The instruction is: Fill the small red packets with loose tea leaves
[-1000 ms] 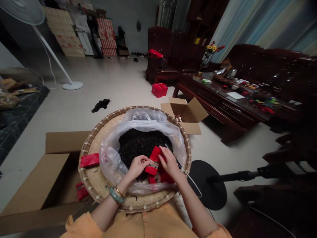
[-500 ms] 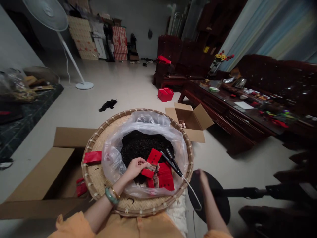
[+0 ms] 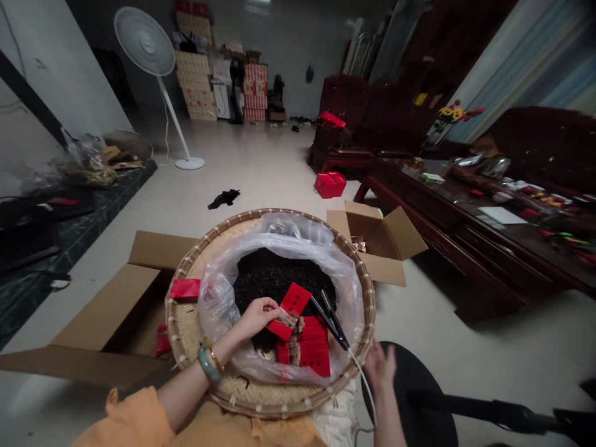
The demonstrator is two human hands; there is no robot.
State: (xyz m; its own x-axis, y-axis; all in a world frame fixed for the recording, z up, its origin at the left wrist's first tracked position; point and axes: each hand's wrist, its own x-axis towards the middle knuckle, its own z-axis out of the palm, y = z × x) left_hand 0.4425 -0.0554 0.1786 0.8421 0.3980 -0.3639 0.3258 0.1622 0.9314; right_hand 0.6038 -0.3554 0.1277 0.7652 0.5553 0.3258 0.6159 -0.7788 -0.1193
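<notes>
Right hand has swung off the packets, open and empty, out past the rim of the bamboo tray. Left hand pinches a red packet above the loose tea. Corded black tongs rest on stacked red packets, just right of that hand.

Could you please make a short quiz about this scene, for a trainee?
1. True or false: the right hand is apart from the black corded clamp tool.
2. What lies inside the clear plastic bag? A) dark dried tea leaves B) white rice C) coins
3. Fill in: the bangle near the left hand has the colour ____.

Key: 1 true; 2 A; 3 green.
</notes>
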